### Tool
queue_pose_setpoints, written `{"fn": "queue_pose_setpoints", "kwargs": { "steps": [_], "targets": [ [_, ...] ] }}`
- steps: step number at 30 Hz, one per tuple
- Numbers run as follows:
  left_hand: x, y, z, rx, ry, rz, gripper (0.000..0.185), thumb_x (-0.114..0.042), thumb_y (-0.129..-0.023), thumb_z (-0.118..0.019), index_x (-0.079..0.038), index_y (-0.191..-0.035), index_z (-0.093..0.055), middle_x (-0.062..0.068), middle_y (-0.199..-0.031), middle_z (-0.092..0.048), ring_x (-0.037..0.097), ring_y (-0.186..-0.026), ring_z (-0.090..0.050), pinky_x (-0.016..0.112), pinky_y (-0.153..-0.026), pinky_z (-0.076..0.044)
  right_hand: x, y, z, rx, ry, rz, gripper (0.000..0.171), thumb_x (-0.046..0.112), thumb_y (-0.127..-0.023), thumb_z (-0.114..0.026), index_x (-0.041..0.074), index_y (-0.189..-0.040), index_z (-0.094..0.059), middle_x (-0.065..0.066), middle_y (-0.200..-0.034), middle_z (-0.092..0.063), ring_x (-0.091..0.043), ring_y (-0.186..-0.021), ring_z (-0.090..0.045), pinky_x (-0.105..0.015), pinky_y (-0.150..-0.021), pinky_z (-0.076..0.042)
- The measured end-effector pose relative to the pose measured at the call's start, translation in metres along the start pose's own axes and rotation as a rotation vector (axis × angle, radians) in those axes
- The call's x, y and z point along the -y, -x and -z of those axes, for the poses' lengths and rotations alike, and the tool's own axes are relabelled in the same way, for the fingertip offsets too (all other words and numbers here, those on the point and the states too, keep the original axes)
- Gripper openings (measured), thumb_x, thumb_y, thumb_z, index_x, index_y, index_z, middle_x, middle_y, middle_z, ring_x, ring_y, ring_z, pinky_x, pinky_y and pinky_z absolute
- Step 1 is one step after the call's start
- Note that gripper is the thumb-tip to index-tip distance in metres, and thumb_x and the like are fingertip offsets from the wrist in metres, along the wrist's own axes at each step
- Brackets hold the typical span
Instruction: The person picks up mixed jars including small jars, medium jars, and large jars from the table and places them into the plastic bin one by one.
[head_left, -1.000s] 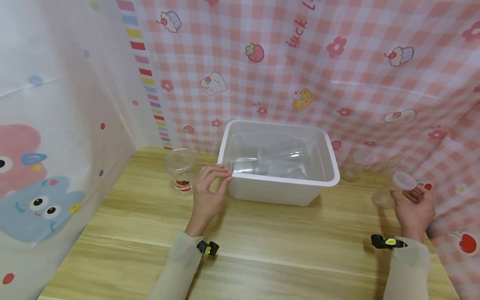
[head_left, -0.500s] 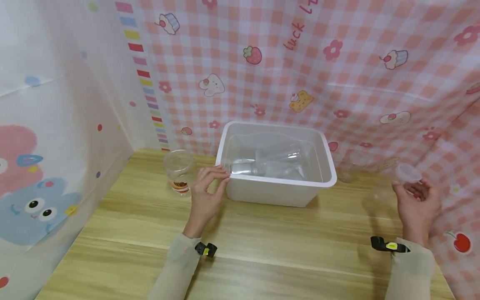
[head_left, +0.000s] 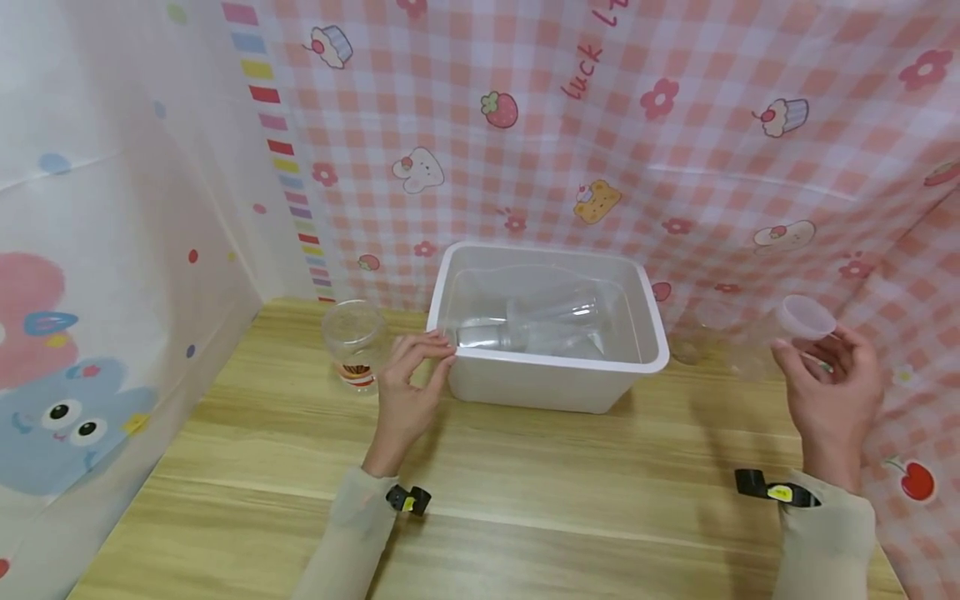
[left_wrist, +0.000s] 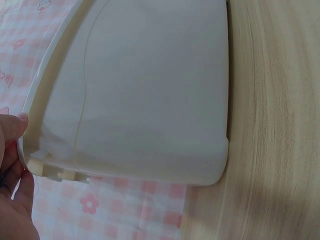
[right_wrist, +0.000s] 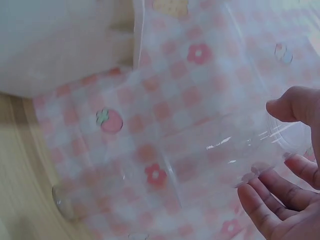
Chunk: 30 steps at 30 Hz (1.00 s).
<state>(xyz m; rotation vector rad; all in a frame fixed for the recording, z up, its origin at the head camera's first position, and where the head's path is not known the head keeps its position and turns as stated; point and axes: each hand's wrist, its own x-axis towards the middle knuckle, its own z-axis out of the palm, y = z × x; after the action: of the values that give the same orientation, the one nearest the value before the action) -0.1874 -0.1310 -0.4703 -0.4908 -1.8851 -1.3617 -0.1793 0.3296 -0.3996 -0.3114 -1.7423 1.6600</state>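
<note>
Resting in right hand [head_left: 828, 387] (aloft): clear cup [head_left: 780, 333]

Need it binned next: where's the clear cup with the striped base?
In the head view, the striped-base cup stands on the table at left, beside the left hand, left of the white bin.

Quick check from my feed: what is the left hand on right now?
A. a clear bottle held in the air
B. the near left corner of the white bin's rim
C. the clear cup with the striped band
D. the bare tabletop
B: the left hand pinches the white bin at its near left rim corner; the banded cup stands untouched beside it.
</note>
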Motion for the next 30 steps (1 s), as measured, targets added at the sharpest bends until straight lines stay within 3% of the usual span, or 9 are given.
{"fn": "queue_pose_setpoints", "kwargs": {
  "steps": [6, 12, 18, 26, 30],
  "targets": [
    [-0.001, 0.000, 0.000, 0.000, 0.003, 0.008, 0.008, 0.001, -0.086, -0.079, -0.003, -0.093, -0.077, 0.017, -0.103, -0.075, 0.033, -0.112, -0.066, 0.028, -0.106, -0.050, 0.014, 0.007, -0.014, 0.054, -0.024, 0.061, 0.062, -0.008, -0.075, -0.084, 0.009, -0.129, -0.061, 0.003, -0.107, -0.068, -0.008, -0.095, -0.066, -0.007, -0.082, -0.055],
    [0.001, 0.001, 0.000, 0.001, 0.007, 0.012, 0.008, 0.001, -0.087, -0.079, -0.003, -0.093, -0.078, 0.019, -0.102, -0.074, 0.033, -0.112, -0.066, 0.028, -0.106, -0.050, 0.026, 0.016, -0.032, 0.144, 0.099, 0.170, 0.061, -0.006, -0.079, -0.081, 0.009, -0.134, -0.060, 0.005, -0.113, -0.067, -0.007, -0.100, -0.065, -0.009, -0.086, -0.055],
    [0.002, 0.001, 0.000, -0.001, 0.010, 0.008, 0.008, 0.001, -0.087, -0.079, -0.003, -0.093, -0.078, 0.019, -0.102, -0.074, 0.034, -0.112, -0.066, 0.027, -0.105, -0.050, 0.039, 0.026, -0.050, 0.239, 0.090, 0.219, 0.059, -0.010, -0.079, -0.079, 0.008, -0.132, -0.060, 0.004, -0.113, -0.065, -0.009, -0.102, -0.064, -0.011, -0.088, -0.055],
    [0.001, 0.000, 0.001, 0.005, 0.002, -0.001, 0.009, 0.002, -0.086, -0.079, -0.003, -0.093, -0.077, 0.018, -0.102, -0.074, 0.033, -0.113, -0.065, 0.029, -0.107, -0.049, 0.057, 0.033, -0.074, 0.361, 0.217, 0.338, 0.062, -0.001, -0.081, -0.082, 0.010, -0.137, -0.059, 0.013, -0.118, -0.062, -0.007, -0.106, -0.063, -0.009, -0.091, -0.053],
    [0.001, 0.000, 0.001, 0.006, 0.003, -0.006, 0.008, 0.002, -0.086, -0.079, -0.003, -0.093, -0.077, 0.018, -0.102, -0.074, 0.033, -0.113, -0.065, 0.029, -0.106, -0.049, 0.066, 0.035, -0.089, 0.432, 0.251, 0.399, 0.063, 0.000, -0.080, -0.084, 0.008, -0.137, -0.059, 0.012, -0.119, -0.062, -0.005, -0.106, -0.062, -0.009, -0.091, -0.053]
  ]
}}
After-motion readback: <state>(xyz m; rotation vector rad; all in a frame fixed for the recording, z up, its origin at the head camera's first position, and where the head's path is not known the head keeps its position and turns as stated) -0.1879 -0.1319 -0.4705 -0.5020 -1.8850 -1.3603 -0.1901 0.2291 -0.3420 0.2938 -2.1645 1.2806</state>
